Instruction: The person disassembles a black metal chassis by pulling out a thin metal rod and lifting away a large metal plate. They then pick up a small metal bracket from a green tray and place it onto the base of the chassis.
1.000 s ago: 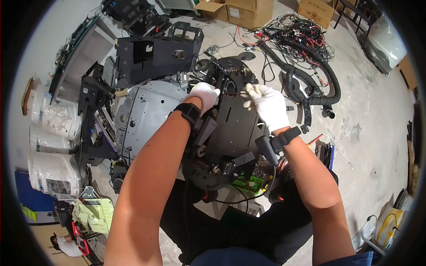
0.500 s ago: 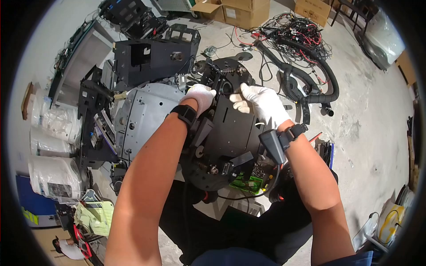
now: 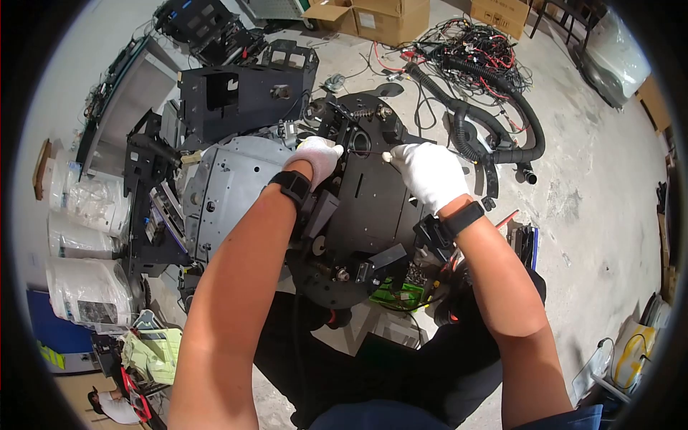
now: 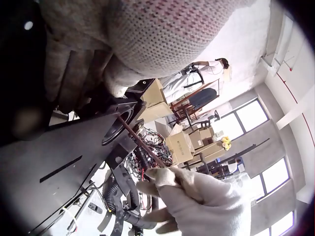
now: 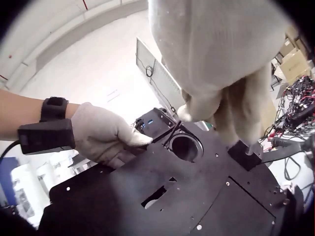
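A round black metal assembly [image 3: 376,215] with a flat top plate lies in front of me. My left hand [image 3: 315,156], in a white glove, grips the plate's left edge beside a round opening [image 5: 185,147]. Its thumb is on the near side, and its other fingers are partly hidden beyond the edge. The gloved right hand [image 3: 431,173] is above the plate and pinches a thin reddish-brown rod [image 4: 141,141] between thumb and fingertips. The rod slants across the opening, its far end close to the left thumb tip.
A grey metal panel [image 3: 236,179] lies left of the assembly, with a black bracket housing [image 3: 251,100] behind it. Thick corrugated hose [image 3: 527,125] and a heap of wires [image 3: 480,57] lie at the back right. A green tray [image 3: 398,295] sits near my feet.
My right hand has rolled over, its back now facing up, and its spread fingers have closed in a pinch on the rod. The left hand stays on the plate edge.
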A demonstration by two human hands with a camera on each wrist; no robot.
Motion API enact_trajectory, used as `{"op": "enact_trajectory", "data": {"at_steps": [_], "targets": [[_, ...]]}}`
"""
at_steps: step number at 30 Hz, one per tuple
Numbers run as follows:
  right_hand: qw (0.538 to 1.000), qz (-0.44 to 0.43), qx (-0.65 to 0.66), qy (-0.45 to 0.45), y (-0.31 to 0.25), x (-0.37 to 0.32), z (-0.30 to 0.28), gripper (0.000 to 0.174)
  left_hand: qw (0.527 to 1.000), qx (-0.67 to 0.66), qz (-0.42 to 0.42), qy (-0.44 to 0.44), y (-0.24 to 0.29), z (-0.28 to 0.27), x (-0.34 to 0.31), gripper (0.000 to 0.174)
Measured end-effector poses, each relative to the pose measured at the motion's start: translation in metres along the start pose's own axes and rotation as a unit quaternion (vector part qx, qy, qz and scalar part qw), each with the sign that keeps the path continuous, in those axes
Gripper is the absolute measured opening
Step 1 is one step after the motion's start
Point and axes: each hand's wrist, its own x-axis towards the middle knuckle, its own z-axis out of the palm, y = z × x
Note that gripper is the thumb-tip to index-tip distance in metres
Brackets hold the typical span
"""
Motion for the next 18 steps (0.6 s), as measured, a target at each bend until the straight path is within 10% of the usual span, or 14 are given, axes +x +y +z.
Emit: {"op": "enact_trajectory", "data": {"at_steps": [10, 18], "targets": [[0.967, 0.127, 0.197, 0.097, -0.014, 0.007, 0.010, 0.038, 1.000, 0.012, -0.002, -0.014, -0.002, -0.001, 0.004, 0.041], [0.981, -0.023, 0.041, 0.189, -0.017, 0.007, 0.009, 0.025, 0.999, 0.029, 0.030, -0.015, -0.001, -0.003, 0.001, 0.039]]}}
